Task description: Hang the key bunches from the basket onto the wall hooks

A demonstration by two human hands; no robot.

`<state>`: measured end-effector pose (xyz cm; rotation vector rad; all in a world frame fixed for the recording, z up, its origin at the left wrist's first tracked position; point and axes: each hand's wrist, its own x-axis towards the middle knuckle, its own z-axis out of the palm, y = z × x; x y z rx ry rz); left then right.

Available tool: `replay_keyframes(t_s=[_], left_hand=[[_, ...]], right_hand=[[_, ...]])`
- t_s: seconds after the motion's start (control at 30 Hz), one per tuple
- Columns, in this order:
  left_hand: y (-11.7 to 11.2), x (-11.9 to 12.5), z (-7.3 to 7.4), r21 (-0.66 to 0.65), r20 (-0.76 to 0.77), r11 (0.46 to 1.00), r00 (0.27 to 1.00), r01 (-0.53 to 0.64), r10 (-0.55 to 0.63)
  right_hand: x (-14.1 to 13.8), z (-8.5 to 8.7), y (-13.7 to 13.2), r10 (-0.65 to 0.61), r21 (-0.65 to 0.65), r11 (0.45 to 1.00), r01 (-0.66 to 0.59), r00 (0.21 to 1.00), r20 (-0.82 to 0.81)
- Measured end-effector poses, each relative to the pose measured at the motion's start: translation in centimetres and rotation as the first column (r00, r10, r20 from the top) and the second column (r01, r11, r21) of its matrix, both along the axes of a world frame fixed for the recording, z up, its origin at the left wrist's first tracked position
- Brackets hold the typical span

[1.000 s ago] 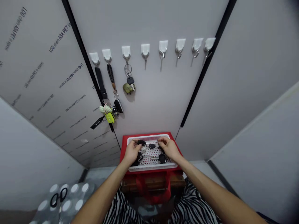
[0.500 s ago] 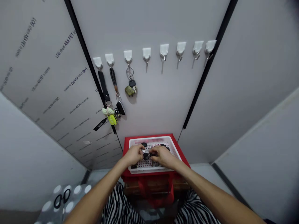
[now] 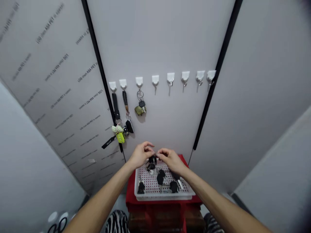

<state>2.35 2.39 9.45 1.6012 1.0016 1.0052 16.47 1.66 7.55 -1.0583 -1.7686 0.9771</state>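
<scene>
Between my two hands hangs a bunch of dark keys (image 3: 152, 166), held just above the far side of a white perforated basket (image 3: 167, 196). My left hand (image 3: 142, 154) pinches it from the left, and my right hand (image 3: 172, 160) pinches near its top from the right. The fingertips almost meet, and the ring between them is too small to make out. Below, in the basket, lie a black-headed key (image 3: 141, 187) at the left, a pair of black key heads (image 3: 160, 177) in the middle and another black-headed key (image 3: 174, 186) at the right.
On the wall ahead is a row of several white hooks (image 3: 170, 77). The left ones carry a black strap (image 3: 116, 106) with a yellow-green fob, a braided strap (image 3: 125, 98) and a key ring with a green charm (image 3: 139, 110). A red bag (image 3: 131, 191) lies under the basket.
Both hands have risen from inside the basket with the bunch of keys, toward the wall. The view has tilted up, so the hooks sit lower and more of the basket's contents show.
</scene>
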Motion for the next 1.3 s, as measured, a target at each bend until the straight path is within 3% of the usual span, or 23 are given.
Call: replay_keyframes(t_s=[0.2,0.4,0.57,0.67,0.73,0.87,1.1,1.2,1.3], left_hand=[[1.2,0.6,4.9,0.204,0.057,0.972,0.993,-0.118,0.108],[1.8,1.3,9.7,0.401,0.061,0.896,0.981,-0.192,0.183],[2.3,2.0,13.4,0.621,0.056,0.693,0.903,-0.365,0.426],[2.6,2.2,15.0,0.71,0.052,0.577,0.847,-0.404,0.529],[2.9,2.3,15.7,0.749,0.023,0.529,0.815,-0.398,0.58],[3.7,2.4,16.5,0.771,-0.073,0.528,0.774,-0.356,0.628],[4.7,2.7,16.3,0.754,-0.221,0.585,0.723,-0.299,0.654],[3.9,2.4,15.0,0.768,-0.168,0.562,0.749,-0.308,0.641],[2.5,2.0,11.5,0.761,-0.124,0.58,0.813,-0.291,0.57]], right_hand=[[-0.4,5.0,1.2,0.043,0.08,0.996,-0.04,0.999,-0.03],[-0.8,9.9,2.1,-0.066,0.153,0.984,0.092,0.984,-0.164],[-1.2,14.6,3.5,-0.137,0.156,0.97,0.186,0.949,-0.283],[-1.5,17.1,4.3,-0.157,0.155,0.964,0.217,0.932,-0.327],[-1.7,18.4,4.9,-0.177,0.155,0.958,0.242,0.923,-0.342],[-1.9,19.6,6.1,-0.249,0.119,0.943,0.312,0.894,-0.371],[-2.0,19.2,7.6,-0.359,0.057,0.917,0.395,0.878,-0.316],[-1.4,18.4,7.4,-0.366,0.1,0.905,0.414,0.876,-0.314],[0.0,15.7,6.5,-0.38,0.16,0.888,0.432,0.883,-0.275]])
